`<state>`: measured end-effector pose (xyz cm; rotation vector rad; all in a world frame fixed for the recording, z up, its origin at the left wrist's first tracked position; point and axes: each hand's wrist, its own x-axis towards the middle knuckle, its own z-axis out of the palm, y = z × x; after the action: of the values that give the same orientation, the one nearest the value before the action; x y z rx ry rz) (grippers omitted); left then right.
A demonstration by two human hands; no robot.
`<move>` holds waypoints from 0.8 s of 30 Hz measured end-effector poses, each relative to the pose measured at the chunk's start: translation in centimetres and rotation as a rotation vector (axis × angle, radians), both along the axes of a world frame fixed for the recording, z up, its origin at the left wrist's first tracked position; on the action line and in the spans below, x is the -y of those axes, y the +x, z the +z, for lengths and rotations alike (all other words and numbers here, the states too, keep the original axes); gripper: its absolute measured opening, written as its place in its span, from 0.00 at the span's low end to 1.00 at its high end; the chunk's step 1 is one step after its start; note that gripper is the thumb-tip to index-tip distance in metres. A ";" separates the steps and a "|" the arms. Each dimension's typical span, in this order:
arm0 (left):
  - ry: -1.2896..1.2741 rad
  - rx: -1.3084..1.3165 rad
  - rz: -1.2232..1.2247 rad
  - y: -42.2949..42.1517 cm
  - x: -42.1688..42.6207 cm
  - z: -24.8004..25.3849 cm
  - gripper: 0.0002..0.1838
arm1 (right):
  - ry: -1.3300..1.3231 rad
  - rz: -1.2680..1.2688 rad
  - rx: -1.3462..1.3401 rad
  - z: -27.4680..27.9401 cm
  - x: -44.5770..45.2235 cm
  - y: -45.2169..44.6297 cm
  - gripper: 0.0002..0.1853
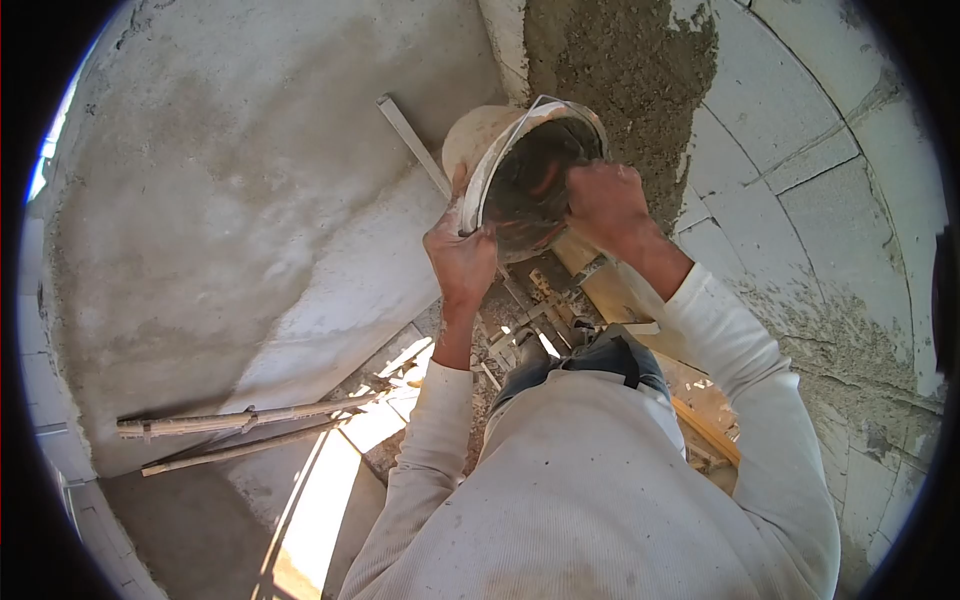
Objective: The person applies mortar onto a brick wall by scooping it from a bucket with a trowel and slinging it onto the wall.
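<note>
A pale, mortar-stained bucket (470, 134) is tilted, its mouth turned towards me and a thin wire handle over the rim. My left hand (463, 262) is closed on the left side of the rim, thumb up along the outside. My right hand (608, 206) is a fist at the right side of the mouth. Whatever its fingers hold is hidden behind the knuckles. Dark, wet-looking residue with reddish streaks coats the bucket's inside (535, 175). Beyond the bucket, rough wet mortar (625, 70) covers a strip of wall.
Pale block wall (770, 130) stands on the right, smooth grey plaster (230, 200) on the left. A straight bar (412, 142) leans behind the bucket. Wooden poles (240, 420) extend at lower left. Boards and rubble (535, 300) lie below, around my feet.
</note>
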<state>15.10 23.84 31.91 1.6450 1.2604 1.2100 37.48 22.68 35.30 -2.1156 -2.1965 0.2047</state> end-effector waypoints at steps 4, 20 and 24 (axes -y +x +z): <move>0.229 -0.026 -0.089 -0.6 0.0 1.2 0.40 | -0.130 -0.134 -0.339 -1.1 -0.8 1.5 0.18; -0.393 0.324 0.144 0.2 3.7 -6.5 0.25 | -0.685 -0.305 -1.353 -6.6 3.5 -0.6 0.17; -0.387 0.526 0.345 -0.2 3.9 -12.7 0.14 | -0.626 -0.285 -1.167 -5.9 3.6 1.0 0.19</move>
<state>14.92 19.96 19.24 0.7812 1.3509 1.3774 38.52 19.04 29.39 -1.6786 -1.1726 1.7278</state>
